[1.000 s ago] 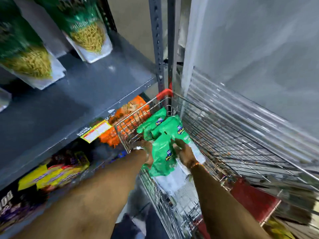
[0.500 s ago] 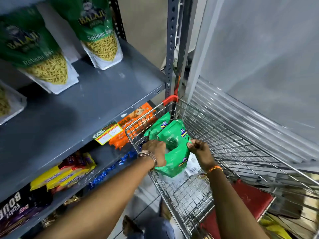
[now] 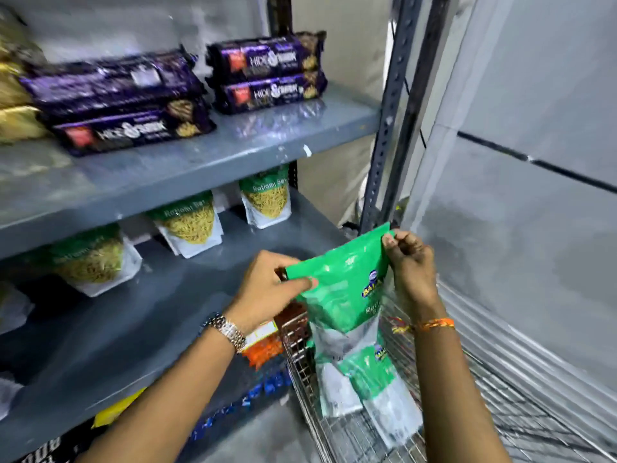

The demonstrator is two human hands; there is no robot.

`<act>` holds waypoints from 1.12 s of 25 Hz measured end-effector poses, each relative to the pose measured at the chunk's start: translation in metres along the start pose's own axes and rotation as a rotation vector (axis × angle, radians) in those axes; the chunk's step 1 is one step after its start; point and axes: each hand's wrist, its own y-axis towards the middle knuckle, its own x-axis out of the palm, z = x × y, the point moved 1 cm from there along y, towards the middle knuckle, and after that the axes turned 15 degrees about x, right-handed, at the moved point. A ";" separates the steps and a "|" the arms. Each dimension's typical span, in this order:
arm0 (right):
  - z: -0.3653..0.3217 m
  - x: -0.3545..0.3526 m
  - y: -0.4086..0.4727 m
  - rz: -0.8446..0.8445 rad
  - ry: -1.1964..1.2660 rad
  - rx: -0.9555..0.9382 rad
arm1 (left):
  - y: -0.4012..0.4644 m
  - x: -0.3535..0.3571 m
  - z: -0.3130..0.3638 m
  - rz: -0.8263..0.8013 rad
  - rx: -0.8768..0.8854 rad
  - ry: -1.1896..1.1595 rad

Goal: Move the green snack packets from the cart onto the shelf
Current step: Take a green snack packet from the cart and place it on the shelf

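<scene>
I hold a green snack packet upright above the wire cart, just off the right end of the grey middle shelf. My left hand pinches the packet's top left corner. My right hand pinches its top right corner. Two more green packets stand in the cart's near-left corner, below the held one. Three matching green packets stand along the back of the middle shelf.
Purple biscuit packs are stacked on the upper shelf. Orange packets and blue ones lie on the lower shelves beside the cart. A slotted steel upright stands right of the shelf, and a grey wall is beyond the cart.
Both hands have lifted one green packet up out of the cart to the level of the middle shelf. The view has tilted upward, showing the upper shelf.
</scene>
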 end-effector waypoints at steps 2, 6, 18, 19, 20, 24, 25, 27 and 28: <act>-0.027 0.031 0.023 -0.035 0.004 -0.076 | 0.017 -0.014 0.001 0.252 -0.026 -0.208; -0.049 0.089 0.074 -0.056 -0.021 -0.116 | 0.058 -0.032 0.007 0.580 -0.026 -0.392; 0.004 0.101 0.122 -0.307 -0.174 0.275 | 0.080 -0.008 -0.060 0.575 -0.379 -0.632; 0.012 0.098 0.118 -0.320 -0.243 0.304 | 0.072 0.010 -0.062 0.538 -0.439 -0.665; 0.023 0.095 0.119 -0.340 -0.321 0.314 | 0.064 0.026 -0.061 0.489 -0.484 -0.717; 0.059 0.077 0.122 -0.365 -0.490 0.248 | 0.065 0.066 -0.061 0.478 -0.506 -0.725; 0.065 0.071 0.118 -0.354 -0.482 0.253 | 0.074 0.063 -0.068 0.477 -0.530 -0.713; 0.076 0.061 0.101 -0.295 -0.515 0.236 | 0.088 0.048 -0.084 0.493 -0.549 -0.754; 0.084 0.058 0.097 -0.271 -0.505 0.223 | 0.092 0.039 -0.091 0.495 -0.554 -0.751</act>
